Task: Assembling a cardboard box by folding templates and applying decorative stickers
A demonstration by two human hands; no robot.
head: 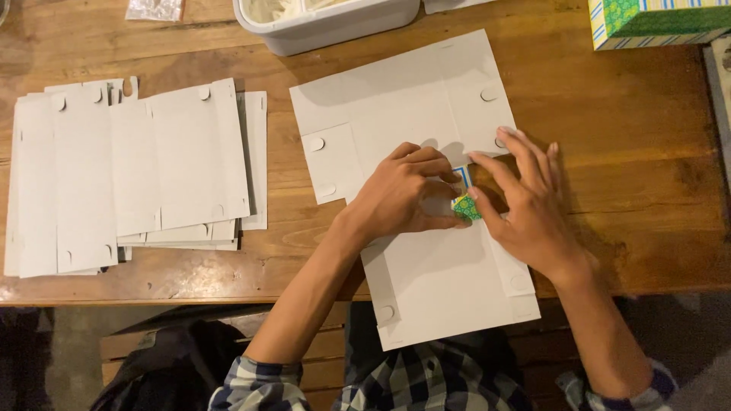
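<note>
Left hand (407,194) and right hand (525,202) pinched a green-printed flap (466,207) of the white flat carton (411,114), fingers narrow; blank stack (129,175) lay left, on the wooden table (640,175).

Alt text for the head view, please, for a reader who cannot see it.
Both hands, left hand and right hand, fold a small green-printed flap on a flat white box blank lying on a wooden table. A stack of blanks lies to the left, a white tub at the far edge.
</note>
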